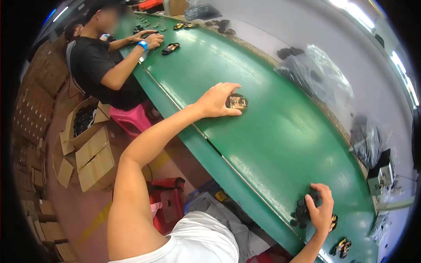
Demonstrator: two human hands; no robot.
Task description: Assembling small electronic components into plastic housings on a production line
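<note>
the left hand (218,101) is stretched out over the green surface (272,131), about midway between its near and far edges. its thumb and forefinger are curved and set well apart, and between them a dark piece with a gold-toned face (237,101) is framed. the thumb is laid along the piece's near side, while the forefinger is arched past its other side; whether the piece is gripped or only touched cannot be told. the other fingers are partly hidden behind the forefinger.

the right hand (322,212) is held closer to the surface's near edge. its thumb and fingers are bent and parted, with dark parts showing in the gap; whether any are pinched cannot be told. beside the thumb, black round pieces (300,215) are clustered toward the near edge. a black-and-gold piece (334,222) is partly covered by the wrist, and another dark-and-gold part (341,247) is seen farther along the surface.

near the surface's opposite end, a dark object is handled by a co-worker (94,61), and an oval dark piece (171,48) is placed just beside. along the far edge, a clear plastic bag (326,74) is heaped.
</note>
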